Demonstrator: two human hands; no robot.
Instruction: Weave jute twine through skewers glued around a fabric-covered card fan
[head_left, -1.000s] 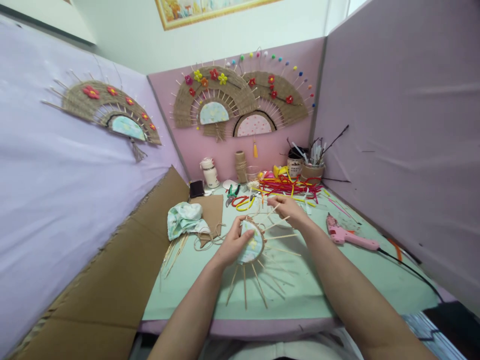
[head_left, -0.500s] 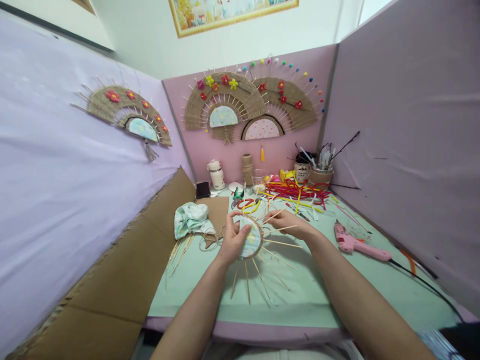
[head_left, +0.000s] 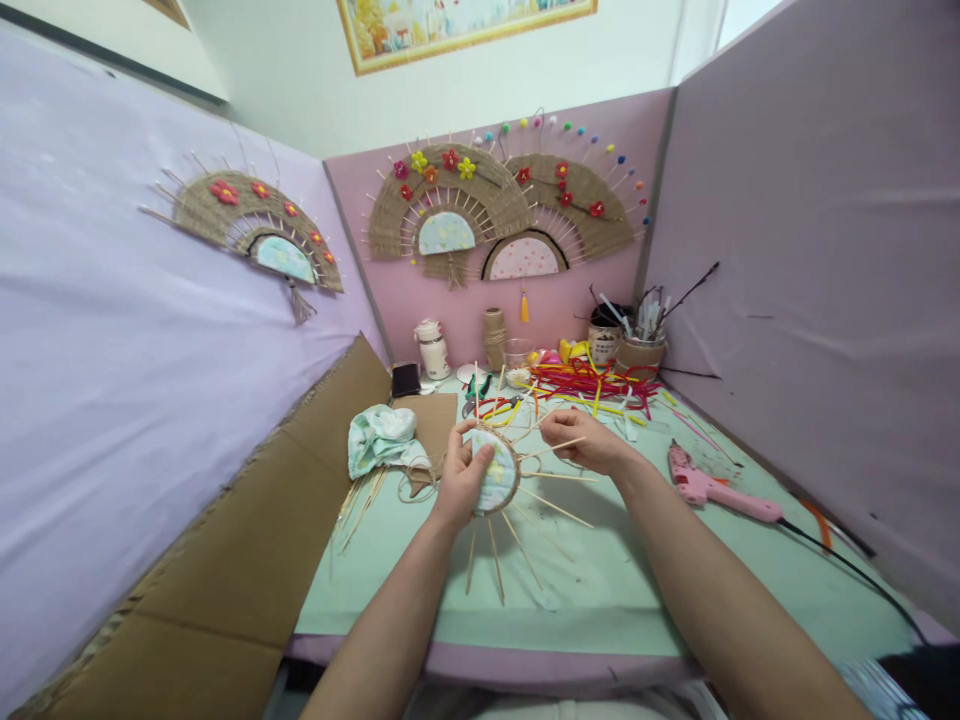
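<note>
My left hand (head_left: 461, 478) is closed around a half-round fan base (head_left: 497, 474) covered in pale blue flowered cloth, thumb pressed on its front. Thin wooden sticks (head_left: 556, 507) radiate from its curved edge, upward, rightward and down. Brown cord wraps along that edge. Just right of the base, my right hand (head_left: 577, 440) is pinched closed among the upper sticks. Thin twine (head_left: 531, 464) loops between the sticks beside it and seems to run into its fingers; the fingertips are partly hidden.
A crumpled cloth (head_left: 382, 440), loose sticks (head_left: 364, 510) and cardboard (head_left: 435, 425) lie left. Behind are scissors (head_left: 501, 410), a twine spool (head_left: 494, 340), red pipe cleaners (head_left: 585, 380) and a white bottle (head_left: 432, 350). A pink glue gun (head_left: 716, 488) with its cable lies right.
My right hand has drawn slightly to the right, away from the base and past the upper sticks. The fan base has shifted and turned a little to the left in my left hand.
</note>
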